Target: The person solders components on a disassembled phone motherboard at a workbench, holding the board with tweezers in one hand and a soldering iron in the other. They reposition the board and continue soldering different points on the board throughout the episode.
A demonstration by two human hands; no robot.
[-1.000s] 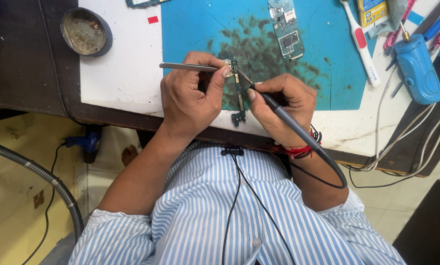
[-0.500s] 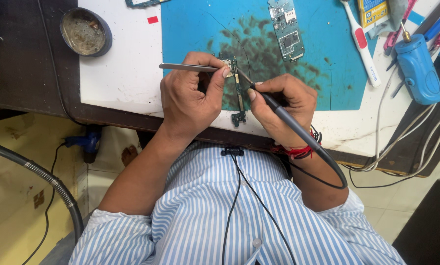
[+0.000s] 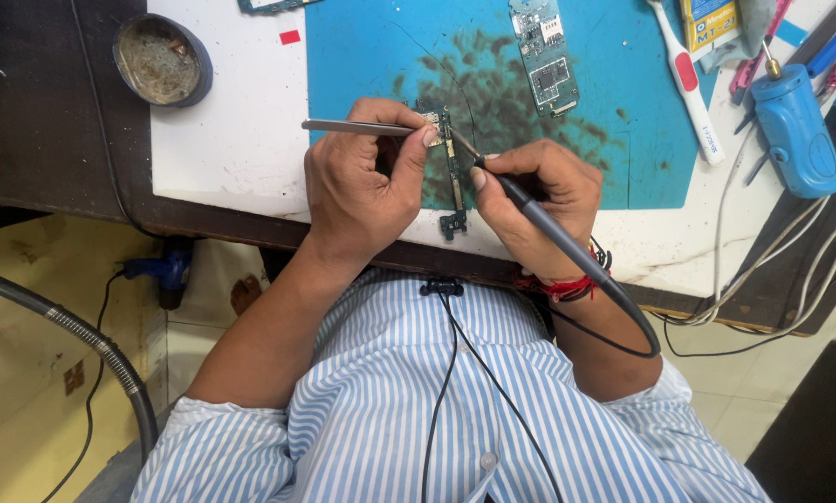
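— At the near edge of the blue mat point(image 3: 623, 140), how much room is there?
— Little; the narrow circuit board point(image 3: 452, 172) stands on edge there, between both hands.
— Any packaging?
— A yellow packet point(image 3: 712, 20), top right, beside a blue tool point(image 3: 795, 130).
— The hands?
— The left hand point(image 3: 362, 191) pinches tweezers point(image 3: 357, 126); the right hand point(image 3: 530, 200) grips a soldering iron point(image 3: 539, 219), its tip on the board.

Bright, even light falls from above, strongest toward twelve o'clock on the white bench top point(image 3: 222, 140); soft, short shadows sit under the left hand point(image 3: 362, 186) and right hand point(image 3: 530, 200); no harsh glare; focus is sharp centrally; lines bow slightly toward nine and three o'clock; the floor point(image 3: 27, 391) at seven o'clock is dimmer.
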